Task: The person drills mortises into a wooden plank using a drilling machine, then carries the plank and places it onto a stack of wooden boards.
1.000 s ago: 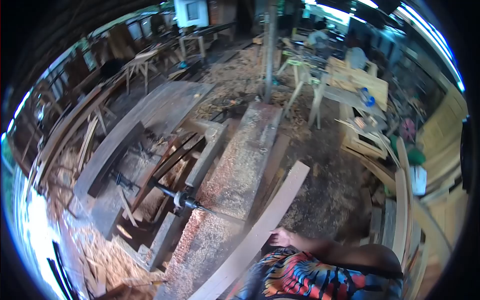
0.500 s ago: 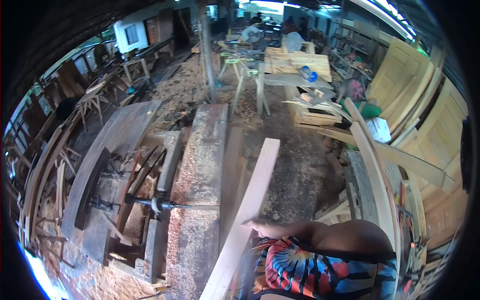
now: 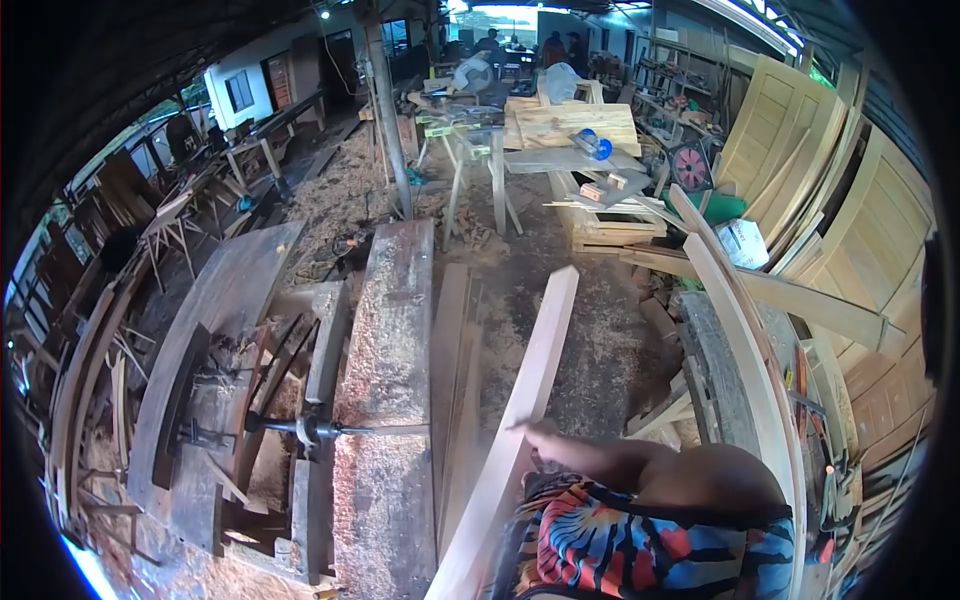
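My right hand (image 3: 541,437) reaches from the right and grips the edge of a long, pale wooden board (image 3: 530,385). Its thumb or a finger lies on the upper face, and the other fingers are largely hidden. The board slants from the bottom centre up and away, its far end raised toward the middle of the view. No part of my left hand shows. Left of the board, a thick plank (image 3: 385,375) covered with shavings forms part of a workbench, and a metal bar clamp (image 3: 310,430) lies across it.
Long timbers (image 3: 735,340) stand on my right, beside leaning panelled doors (image 3: 780,130). Sawhorses (image 3: 480,170) and stacked planks (image 3: 570,130) are ahead. A metal post (image 3: 388,120) rises behind the bench. Shavings cover much of the floor. People (image 3: 490,42) are in the far background.
My right hand and the board have shifted slightly to the right and up in view. The whole scene has also moved a little as my head turned.
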A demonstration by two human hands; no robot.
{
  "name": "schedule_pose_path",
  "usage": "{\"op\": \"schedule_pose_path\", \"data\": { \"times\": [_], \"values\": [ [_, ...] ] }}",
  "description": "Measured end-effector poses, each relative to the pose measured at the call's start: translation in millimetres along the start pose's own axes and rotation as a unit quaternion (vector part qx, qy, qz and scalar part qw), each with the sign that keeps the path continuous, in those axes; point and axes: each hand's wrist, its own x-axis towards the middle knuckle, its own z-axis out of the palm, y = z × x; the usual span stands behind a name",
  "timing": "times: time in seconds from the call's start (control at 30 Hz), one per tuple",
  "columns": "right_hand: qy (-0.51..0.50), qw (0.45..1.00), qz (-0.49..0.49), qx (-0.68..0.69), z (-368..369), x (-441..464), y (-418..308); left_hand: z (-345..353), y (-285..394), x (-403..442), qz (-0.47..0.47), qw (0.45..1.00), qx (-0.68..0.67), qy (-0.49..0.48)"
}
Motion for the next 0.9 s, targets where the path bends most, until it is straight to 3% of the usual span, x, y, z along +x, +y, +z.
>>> {"op": "schedule_pose_path", "data": {
  "times": [0.03, 0.07, 0.13, 0.17, 0.23, 0.3, 0.33, 0.53, 0.9],
  "values": [
    [-0.033, 0.993, -0.095, 0.062, -3.9, 65.4, 16.8, 2.4, 0.2, -2.4, 0.002, 1.000, -0.001, -0.003],
    [-0.034, 0.989, -0.076, 0.125, -33.3, 10.7, -57.3, 7.1, 1.4, -6.5, 0.009, 1.000, 0.002, -0.005],
    [-0.004, 0.975, -0.161, 0.151, -57.8, 4.2, -100.4, 11.3, 4.3, -13.1, 0.016, 1.000, 0.003, -0.009],
    [-0.037, 0.955, -0.193, 0.223, -66.8, 42.4, -100.3, 13.2, 5.3, -18.2, 0.020, 1.000, 0.003, -0.009],
    [-0.162, 0.885, -0.096, 0.426, -84.9, 28.2, -112.0, 16.7, 6.8, -27.0, 0.030, 1.000, -0.001, -0.007],
    [-0.234, 0.863, -0.074, 0.441, -68.9, -7.1, -103.0, 20.9, 10.2, -37.7, 0.041, 0.999, -0.008, -0.007],
    [-0.326, 0.815, -0.034, 0.478, -39.5, 47.9, -54.9, 23.7, 11.1, -43.7, 0.047, 0.999, -0.008, -0.007],
    [-0.311, 0.852, 0.164, 0.388, 0.9, 90.4, 33.2, 36.2, 6.1, -92.0, 0.092, 0.995, -0.035, 0.013],
    [-0.236, 0.874, 0.251, 0.343, -41.4, 205.1, 43.0, 68.1, -36.9, -200.5, 0.147, 0.984, -0.074, 0.064]
  ]
}}
